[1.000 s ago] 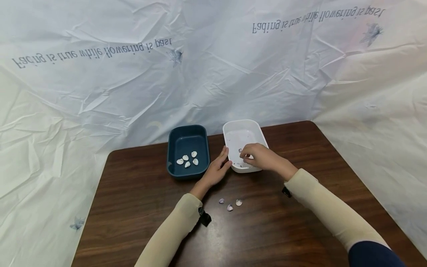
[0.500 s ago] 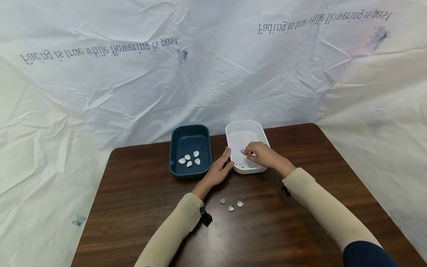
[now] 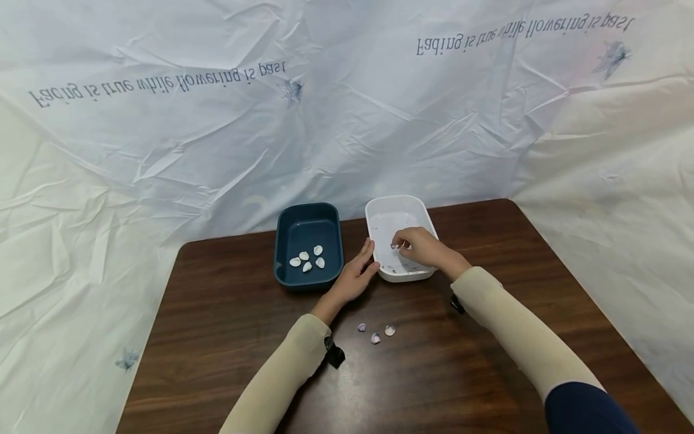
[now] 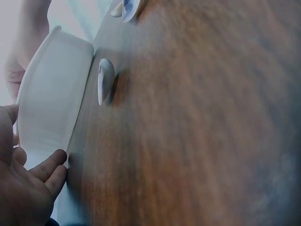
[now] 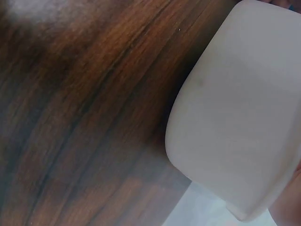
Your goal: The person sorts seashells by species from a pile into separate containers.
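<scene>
In the head view my left hand (image 3: 352, 280) rests against the near left side of the white tray (image 3: 394, 276), fingers extended. The left wrist view shows fingertips (image 4: 57, 172) at the tray's outer wall. My right hand (image 3: 425, 248) reaches over the tray's right rim, its thumb and fingers curled down inside. Between those fingertips a small purplish seashell (image 3: 394, 246) shows, pinched as far as I can see. The right wrist view has mostly the tray's outer wall (image 5: 230, 108), with the fingers hidden. Tiny bits are scattered on the tray's floor.
Left of the white tray stands a dark blue tray (image 3: 309, 232) holding several white shells (image 3: 306, 266). Three purplish-white shells (image 3: 376, 339) lie on the brown wooden table (image 3: 461, 361) nearer the front. A pale printed sheet (image 3: 347, 120) hangs behind the table.
My right hand's fingers have shifted slightly left and come together at the small shell inside the white tray. My left hand stays against the tray. The camera view has shifted a little.
</scene>
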A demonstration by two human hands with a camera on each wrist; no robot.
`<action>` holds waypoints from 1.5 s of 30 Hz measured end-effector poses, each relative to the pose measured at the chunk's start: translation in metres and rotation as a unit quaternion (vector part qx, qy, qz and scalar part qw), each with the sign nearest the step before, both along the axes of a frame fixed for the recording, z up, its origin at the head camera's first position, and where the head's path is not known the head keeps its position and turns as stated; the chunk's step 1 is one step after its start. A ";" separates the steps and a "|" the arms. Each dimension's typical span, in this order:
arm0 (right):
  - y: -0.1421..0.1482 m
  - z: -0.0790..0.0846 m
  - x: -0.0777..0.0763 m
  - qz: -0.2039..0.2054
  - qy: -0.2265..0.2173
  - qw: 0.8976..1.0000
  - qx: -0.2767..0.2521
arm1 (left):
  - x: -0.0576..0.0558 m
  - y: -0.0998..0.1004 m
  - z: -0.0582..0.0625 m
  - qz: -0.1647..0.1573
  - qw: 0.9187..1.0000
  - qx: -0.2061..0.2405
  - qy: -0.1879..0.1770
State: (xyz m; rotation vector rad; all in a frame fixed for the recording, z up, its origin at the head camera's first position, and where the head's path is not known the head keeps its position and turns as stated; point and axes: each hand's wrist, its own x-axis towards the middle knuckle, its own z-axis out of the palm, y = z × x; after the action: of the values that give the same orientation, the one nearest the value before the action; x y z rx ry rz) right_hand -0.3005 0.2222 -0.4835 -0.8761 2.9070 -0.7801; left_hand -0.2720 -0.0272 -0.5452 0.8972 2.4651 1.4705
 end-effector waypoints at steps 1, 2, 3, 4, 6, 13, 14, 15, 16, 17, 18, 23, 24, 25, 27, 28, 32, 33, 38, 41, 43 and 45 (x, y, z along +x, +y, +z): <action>-0.001 -0.001 -0.001 -0.003 -0.002 1.000 -0.001 | 0.000 0.000 -0.001 0.001 1.000 0.001 0.002; -0.001 -0.001 -0.002 -0.007 -0.004 1.000 -0.002 | 0.000 0.000 -0.001 0.002 1.000 0.002 0.003; -0.001 -0.002 -0.003 -0.011 -0.007 1.000 -0.003 | 0.000 0.000 -0.001 0.002 1.000 0.003 0.004; -0.002 -0.002 -0.004 -0.015 -0.011 1.000 -0.004 | 0.000 0.000 0.000 0.002 1.000 0.004 0.004; -0.001 -0.004 -0.006 -0.026 -0.021 0.999 -0.003 | 0.001 0.000 0.001 0.002 1.000 0.004 0.003; -0.002 -0.010 -0.013 -0.063 -0.060 0.996 0.010 | 0.003 0.000 0.002 0.000 1.000 0.007 -0.002; -0.003 -0.011 -0.013 -0.068 -0.065 0.995 0.012 | 0.003 0.000 0.002 0.000 1.000 0.007 -0.001; -0.003 -0.012 -0.013 -0.073 -0.069 0.995 0.016 | 0.003 0.000 0.002 -0.001 1.000 0.008 0.000; -0.004 -0.013 -0.013 -0.078 -0.073 0.994 0.022 | 0.004 0.000 0.001 -0.002 1.000 0.007 0.003; -0.004 -0.014 -0.014 -0.082 -0.075 0.993 0.028 | 0.003 0.001 0.000 -0.002 1.000 0.008 0.006; -0.004 -0.016 -0.014 -0.084 -0.077 0.993 0.034 | 0.003 0.001 -0.001 -0.004 1.000 0.006 0.008; -0.005 -0.019 -0.015 -0.088 -0.070 0.992 0.050 | 0.003 0.000 -0.004 -0.006 1.000 0.003 0.016; -0.005 -0.019 -0.015 -0.086 -0.067 0.993 0.051 | 0.003 0.000 -0.003 -0.005 1.000 0.003 0.015; -0.005 -0.019 -0.015 -0.084 -0.063 0.993 0.052 | 0.002 0.000 -0.003 -0.004 1.000 0.003 0.015; -0.006 -0.017 -0.015 -0.077 -0.053 0.994 0.054 | 0.002 -0.001 -0.003 -0.003 1.000 0.002 0.015; -0.006 -0.016 -0.014 -0.074 -0.048 0.995 0.051 | 0.002 -0.001 -0.002 -0.003 1.000 0.001 0.014; -0.009 -0.009 -0.006 -0.058 -0.026 0.998 0.028 | 0.002 -0.001 -0.001 -0.004 1.000 0.002 0.010; -0.009 -0.007 -0.002 -0.054 -0.022 0.998 0.020 | 0.002 -0.001 -0.001 -0.005 1.000 0.003 0.007; -0.016 0.004 0.023 -0.022 0.029 0.999 0.000 | 0.002 0.001 0.001 -0.002 1.000 0.007 0.012; -0.022 0.010 0.044 0.000 0.077 0.997 -0.006 | 0.002 0.001 0.000 -0.001 1.000 0.002 0.016; -0.026 0.013 0.059 0.017 0.104 0.994 -0.009 | 0.002 0.000 0.001 0.001 1.000 -0.001 0.016; -0.031 0.014 0.071 0.042 0.114 0.992 -0.014 | 0.002 -0.001 0.002 0.005 1.000 -0.005 0.017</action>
State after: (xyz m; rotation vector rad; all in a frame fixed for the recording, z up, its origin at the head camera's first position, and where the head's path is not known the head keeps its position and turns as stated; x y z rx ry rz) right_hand -0.2292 0.1916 -0.4695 -1.1554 3.0330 -0.7617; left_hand -0.2699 -0.0287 -0.5430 0.9171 2.5008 1.4572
